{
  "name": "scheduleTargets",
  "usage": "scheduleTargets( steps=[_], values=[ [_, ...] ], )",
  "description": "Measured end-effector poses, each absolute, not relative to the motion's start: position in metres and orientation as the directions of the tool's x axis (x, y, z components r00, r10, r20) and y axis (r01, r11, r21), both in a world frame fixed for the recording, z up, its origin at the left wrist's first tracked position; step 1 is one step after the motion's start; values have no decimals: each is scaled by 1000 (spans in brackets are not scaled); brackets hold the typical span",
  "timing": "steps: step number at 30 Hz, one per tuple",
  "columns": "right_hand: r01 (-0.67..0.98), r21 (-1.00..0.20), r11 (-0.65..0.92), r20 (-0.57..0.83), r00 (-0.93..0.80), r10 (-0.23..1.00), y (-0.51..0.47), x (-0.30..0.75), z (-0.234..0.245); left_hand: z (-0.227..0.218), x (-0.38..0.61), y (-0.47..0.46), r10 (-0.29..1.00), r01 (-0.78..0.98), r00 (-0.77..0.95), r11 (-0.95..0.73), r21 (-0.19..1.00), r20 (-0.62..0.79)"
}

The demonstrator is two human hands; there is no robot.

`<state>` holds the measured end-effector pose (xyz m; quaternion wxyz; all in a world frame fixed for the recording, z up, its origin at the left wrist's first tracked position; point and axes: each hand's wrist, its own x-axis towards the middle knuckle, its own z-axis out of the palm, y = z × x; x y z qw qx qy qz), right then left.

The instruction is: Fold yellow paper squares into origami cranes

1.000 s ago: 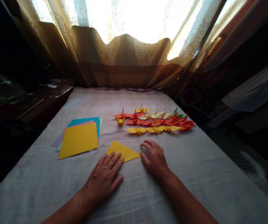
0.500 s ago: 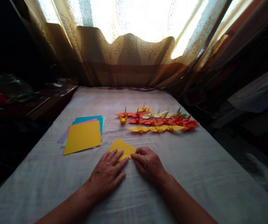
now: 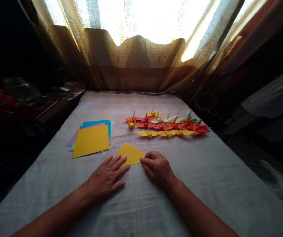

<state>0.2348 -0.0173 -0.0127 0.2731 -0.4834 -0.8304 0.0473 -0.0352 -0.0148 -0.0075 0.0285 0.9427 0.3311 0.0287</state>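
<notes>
A yellow paper folded into a triangle (image 3: 131, 153) lies on the cloth-covered table (image 3: 205, 171) in front of me. My left hand (image 3: 106, 177) rests flat beside it, fingers stretched out, with the fingertips on the triangle's near left edge. My right hand (image 3: 157, 168) has its fingers curled and pressed on the triangle's right corner. A stack of coloured square sheets (image 3: 92, 139), yellow on top, lies to the left. Beyond the triangle sit several folded paper cranes (image 3: 167, 125) in red, yellow, cream and green.
Patterned curtains (image 3: 136, 59) hang behind the table's far edge with bright light above. A dark cluttered side surface (image 3: 45, 102) adjoins the table on the left. Dark furniture and pale fabric (image 3: 267, 98) stand on the right.
My right hand moved left from the cloth onto the triangle's right corner and its fingers curled. The left hand slid back a little. The view shifted slightly.
</notes>
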Motion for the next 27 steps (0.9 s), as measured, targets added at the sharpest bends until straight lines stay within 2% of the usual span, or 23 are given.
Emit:
scheduleTargets(
  steps=[8, 17, 22, 25, 27],
  values=[
    [766, -332, 550, 453, -381, 806, -17, 237, -18, 1, -96, -15, 580, 585, 811, -806, 89, -75],
    [788, -318, 527, 497, -334, 801, -17, 239, -22, 20, -126, -11, 566, 572, 819, -819, 55, -89],
    [805, -336, 490, 487, -297, 821, -17, 239, -21, 30, -118, -2, 575, 573, 818, -816, 73, 8],
    [819, -333, 467, 490, -273, 828, -16, 238, -21, 24, -93, -1, 665, 655, 738, -747, 115, 114],
    [839, -317, 442, 490, -254, 834, -15, 237, -22, 17, -73, -1, 726, 722, 669, -686, 92, 161]
  ],
)
